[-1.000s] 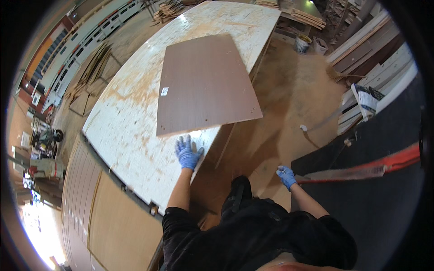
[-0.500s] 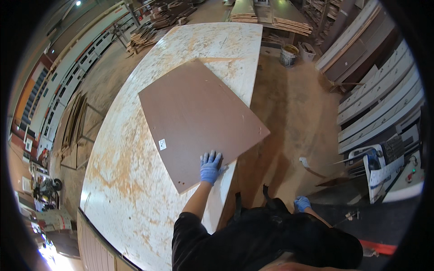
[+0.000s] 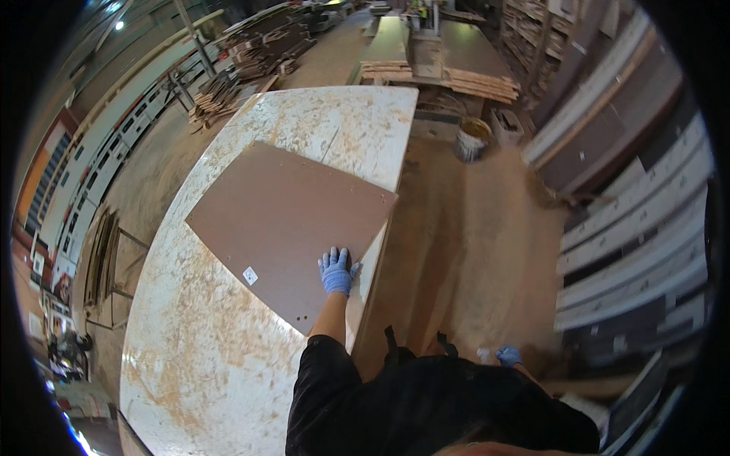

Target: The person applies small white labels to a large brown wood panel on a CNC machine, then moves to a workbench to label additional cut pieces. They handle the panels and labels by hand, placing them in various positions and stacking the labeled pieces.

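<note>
A brown flat panel (image 3: 281, 213) lies askew on a large white worktable (image 3: 182, 357) smeared with sawdust. One of its corners reaches the table's right edge. A small white label (image 3: 250, 275) is stuck near the panel's left side, and dark holes show close to its near corner. My left hand (image 3: 336, 272), in a blue glove, rests palm down on the panel near its right edge, fingers spread. Away from the table, at my right side, hangs my right hand (image 3: 508, 355), also gloved in blue. Its fingers look curled, with nothing visible in them.
A bucket (image 3: 473, 140) stands on the floor beyond the table's right side. Stacked boards (image 3: 479, 64) lie at the back. Long light-coloured strips (image 3: 639, 228) and leaning panels line the right. Wood piles (image 3: 217, 99) lie at the far left.
The panel has turned counter-clockwise and sits further onto the table, its right corner overhanging less. My left hand has stayed on it. The view has shifted, and my right hand still hangs beside me.
</note>
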A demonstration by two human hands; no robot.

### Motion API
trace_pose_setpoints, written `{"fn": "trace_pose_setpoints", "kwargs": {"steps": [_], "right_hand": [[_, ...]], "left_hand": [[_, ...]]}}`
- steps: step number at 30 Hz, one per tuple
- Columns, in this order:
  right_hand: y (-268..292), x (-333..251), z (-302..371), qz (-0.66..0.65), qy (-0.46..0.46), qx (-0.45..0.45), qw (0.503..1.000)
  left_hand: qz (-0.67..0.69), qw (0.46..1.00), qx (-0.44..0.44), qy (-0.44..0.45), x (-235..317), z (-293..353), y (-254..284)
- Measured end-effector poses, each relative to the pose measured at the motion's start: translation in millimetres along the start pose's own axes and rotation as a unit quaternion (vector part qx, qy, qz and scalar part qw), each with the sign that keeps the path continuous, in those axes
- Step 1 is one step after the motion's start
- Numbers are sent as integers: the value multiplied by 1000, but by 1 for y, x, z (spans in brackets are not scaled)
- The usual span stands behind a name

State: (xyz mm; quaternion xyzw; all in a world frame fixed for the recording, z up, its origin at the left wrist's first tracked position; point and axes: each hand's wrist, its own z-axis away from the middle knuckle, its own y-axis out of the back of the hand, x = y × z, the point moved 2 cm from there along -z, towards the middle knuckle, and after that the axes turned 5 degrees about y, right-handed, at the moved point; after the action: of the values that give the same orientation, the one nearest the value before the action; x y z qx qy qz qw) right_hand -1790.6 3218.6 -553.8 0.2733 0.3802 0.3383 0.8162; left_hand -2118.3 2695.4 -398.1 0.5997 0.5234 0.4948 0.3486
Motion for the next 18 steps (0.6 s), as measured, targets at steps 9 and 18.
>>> {"fn": "trace_pose_setpoints", "kwargs": {"steps": [9,18], "right_hand": [[157,-8,-283,-292,18,143,946],[318,-196,-474,-663,-133,130,726]], "left_hand": [[9,1000,17,23,106,-224,-110],[-64,990,25,119,104,-449,-189]]}}
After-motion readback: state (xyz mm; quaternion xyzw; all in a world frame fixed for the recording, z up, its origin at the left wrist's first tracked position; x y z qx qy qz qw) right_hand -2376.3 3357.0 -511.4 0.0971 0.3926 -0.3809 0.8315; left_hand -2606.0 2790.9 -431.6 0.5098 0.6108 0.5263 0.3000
